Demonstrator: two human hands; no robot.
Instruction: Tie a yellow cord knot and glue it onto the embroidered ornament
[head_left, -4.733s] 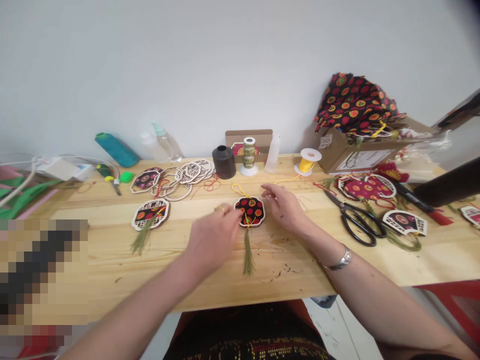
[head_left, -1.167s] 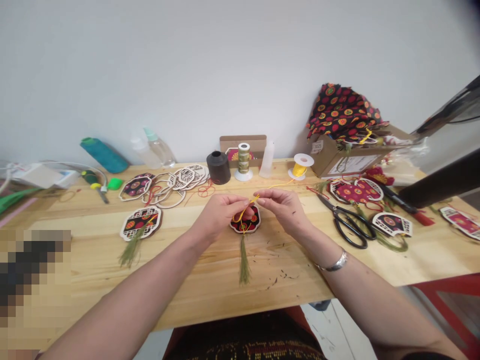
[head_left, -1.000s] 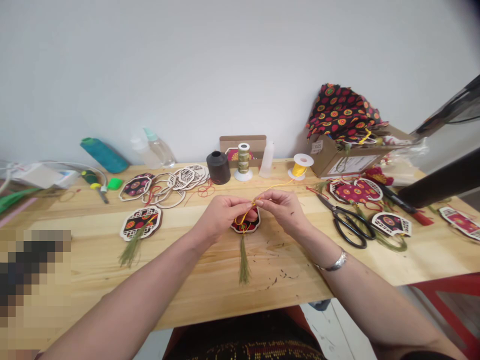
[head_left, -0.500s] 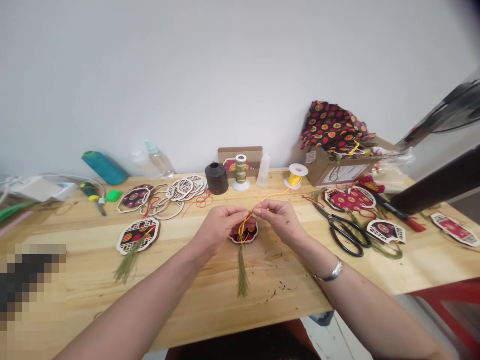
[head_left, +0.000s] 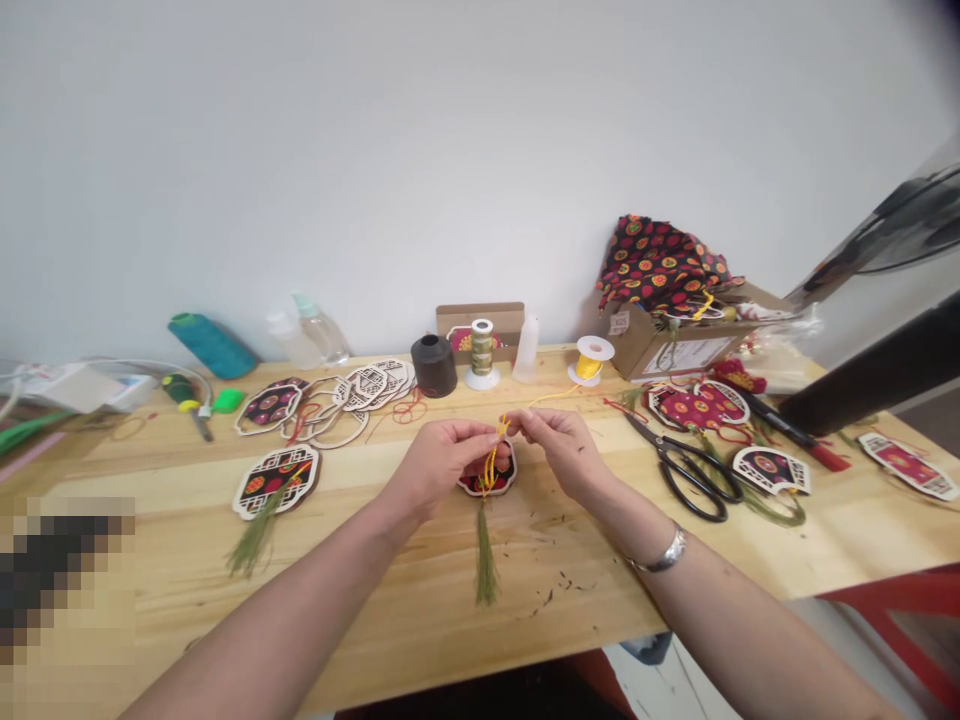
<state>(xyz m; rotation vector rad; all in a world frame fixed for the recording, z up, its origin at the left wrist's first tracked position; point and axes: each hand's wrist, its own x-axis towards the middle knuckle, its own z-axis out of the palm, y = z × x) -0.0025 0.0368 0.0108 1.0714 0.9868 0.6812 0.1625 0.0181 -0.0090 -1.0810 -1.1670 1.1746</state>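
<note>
Between my two hands is a yellow cord (head_left: 489, 468), looped at its top. My left hand (head_left: 459, 458) pinches the cord near that loop. The fingertips of my right hand (head_left: 559, 440) are closed on the cord just to the right; the exact strand is too small to make out. Below hangs an olive-green tassel (head_left: 486, 560), lying toward the table's front. Partly hidden behind the cord and my left fingers is an ornament with dark and red patterned fabric (head_left: 502, 478) in a pale frame. From the yellow spool (head_left: 589, 366) a strand runs toward my right hand.
Black-handled scissors (head_left: 694, 475) lie right of my right hand, among framed fabric ornaments (head_left: 697, 405). A tasselled ornament (head_left: 276, 480) lies to the left. Thread cones (head_left: 433, 366), bottles (head_left: 319, 335) and a cardboard box (head_left: 660, 345) stand along the wall. Dark scraps (head_left: 559, 585) dot the wood.
My right hand has shifted slightly to the right of my left. The yellow loop now stands up above my left fingertips. The view has tilted slightly.
</note>
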